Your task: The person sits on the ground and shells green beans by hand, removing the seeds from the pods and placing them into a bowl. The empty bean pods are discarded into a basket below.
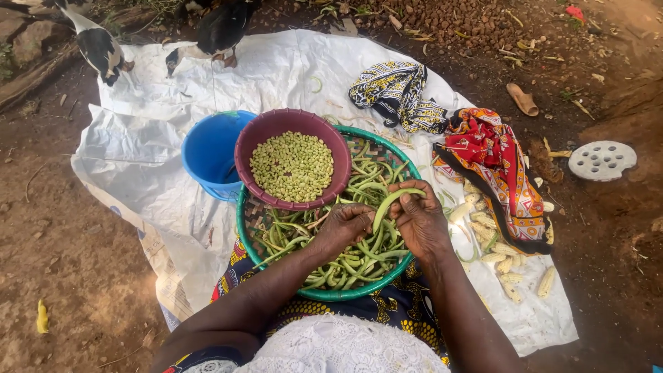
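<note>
A round green woven basket [324, 293] rests on my lap, filled with long green bean pods [359, 252]. Both hands hold one curved green pod [388, 204] above the pile: my right hand [420, 220] grips its upper part, and my left hand [347, 224] pinches its lower end. A maroon plastic bowl [247, 141] of shelled pale green beans [292, 166] sits on the basket's far left rim, just beyond my left hand.
A blue bucket [207, 152] stands left of the bowl on a white plastic sheet [138, 145]. Patterned cloths [399, 93] [494, 166] and several maize cobs [497, 259] lie to the right. Two black-and-white birds [97, 45] [217, 31] stand at the sheet's far edge. A perforated white disc [602, 160] lies on the dirt.
</note>
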